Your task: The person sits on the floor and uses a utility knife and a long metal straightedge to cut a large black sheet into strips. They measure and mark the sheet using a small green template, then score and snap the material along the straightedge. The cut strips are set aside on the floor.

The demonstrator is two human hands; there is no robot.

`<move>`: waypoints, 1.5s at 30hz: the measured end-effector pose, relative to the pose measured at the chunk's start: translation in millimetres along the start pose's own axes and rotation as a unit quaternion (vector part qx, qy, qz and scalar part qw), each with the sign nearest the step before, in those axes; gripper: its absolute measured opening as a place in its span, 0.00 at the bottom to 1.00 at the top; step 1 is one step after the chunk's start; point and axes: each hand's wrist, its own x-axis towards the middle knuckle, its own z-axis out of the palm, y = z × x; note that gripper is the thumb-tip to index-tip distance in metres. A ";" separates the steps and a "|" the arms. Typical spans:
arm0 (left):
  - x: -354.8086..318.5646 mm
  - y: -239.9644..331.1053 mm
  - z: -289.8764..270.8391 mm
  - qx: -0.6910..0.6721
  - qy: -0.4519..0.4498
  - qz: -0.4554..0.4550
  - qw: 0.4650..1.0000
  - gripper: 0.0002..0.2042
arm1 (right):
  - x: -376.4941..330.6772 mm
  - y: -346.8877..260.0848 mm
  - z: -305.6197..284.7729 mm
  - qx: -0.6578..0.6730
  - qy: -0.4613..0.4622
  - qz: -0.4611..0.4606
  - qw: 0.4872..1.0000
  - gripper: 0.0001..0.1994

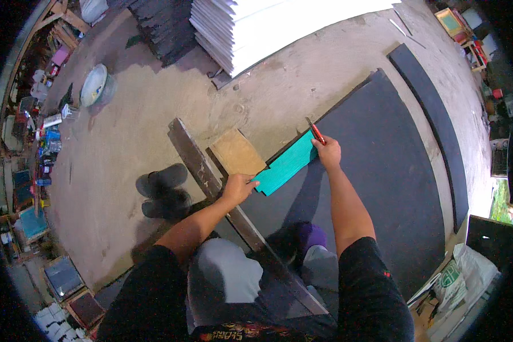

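A green ribbed strip (pixel 285 168) with a stepped outline at its near left end lies over the edge of a large dark grey sheet (pixel 376 154). My left hand (pixel 239 188) pinches the strip's left end. At the strip's far right end is my right hand (pixel 328 153), closed around a red utility knife (pixel 317 134) that points away from me. The right fingers also meet the strip's corner; whether they grip it is hard to tell. A tan rectangular board (pixel 237 153) lies just beyond my left hand. Under my left forearm runs a long dark bar (pixel 202 162).
White sheets (pixel 268 34) are stacked beyond, beside dark stacked sheets (pixel 162 31). A long dark strip (pixel 433 108) lies at the right. Black slippers (pixel 164 191) and a round tub (pixel 94 85) are on the left floor. A white sack (pixel 459 279) lies at lower right.
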 end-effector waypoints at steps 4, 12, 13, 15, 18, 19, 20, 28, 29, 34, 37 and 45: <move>-8.0 11.5 19.6 -0.053 -0.009 0.009 0.999 0.14 | -3.1 17.0 -17.1 -0.045 -0.003 0.001 0.999 0.19; -10.6 14.5 23.5 -0.080 -0.051 -0.044 0.994 0.16 | -20.1 12.1 -34.1 -0.022 -0.005 0.049 0.999 0.19; -7.5 14.5 21.2 -0.070 -0.060 -0.061 0.994 0.17 | -22.1 8.4 -36.3 -0.018 0.000 0.052 0.998 0.18; 1.4 14.8 16.2 -0.015 -0.081 -0.043 0.996 0.20 | -27.7 4.0 -40.6 -0.024 0.024 0.041 0.999 0.18; 25.7 36.7 -1.5 0.091 -0.156 0.013 0.983 0.30 | -36.8 1.2 -49.7 -0.042 0.064 0.018 0.997 0.17; 32.1 38.9 -4.4 0.078 -0.172 0.032 0.981 0.32 | -42.2 -9.1 -50.5 -0.038 0.064 0.021 0.997 0.17; 36.9 40.8 -6.4 0.065 -0.189 0.050 0.979 0.34 | -46.6 -17.1 -50.4 -0.034 0.063 0.024 0.997 0.17; 74.9 73.7 3.1 0.011 -0.359 0.004 0.933 0.27 | -49.5 -27.4 -61.5 -0.056 0.076 0.047 0.994 0.17; 77.6 70.2 6.7 -0.018 -0.367 0.004 0.930 0.26 | -51.3 -25.1 -62.0 -0.063 0.084 0.049 0.993 0.17; 75.9 55.3 4.9 -0.023 -0.338 -0.001 0.941 0.21 | -119.9 -25.3 -37.3 0.025 0.164 0.022 0.986 0.18; 73.4 73.2 2.2 -0.010 -0.353 0.000 0.935 0.20 | -211.3 -19.7 -16.2 0.058 0.146 -0.051 0.986 0.25; 81.6 62.0 5.9 0.038 -0.341 0.060 0.937 0.18 | -304.3 -43.4 30.4 -0.183 -0.156 -0.147 0.960 0.40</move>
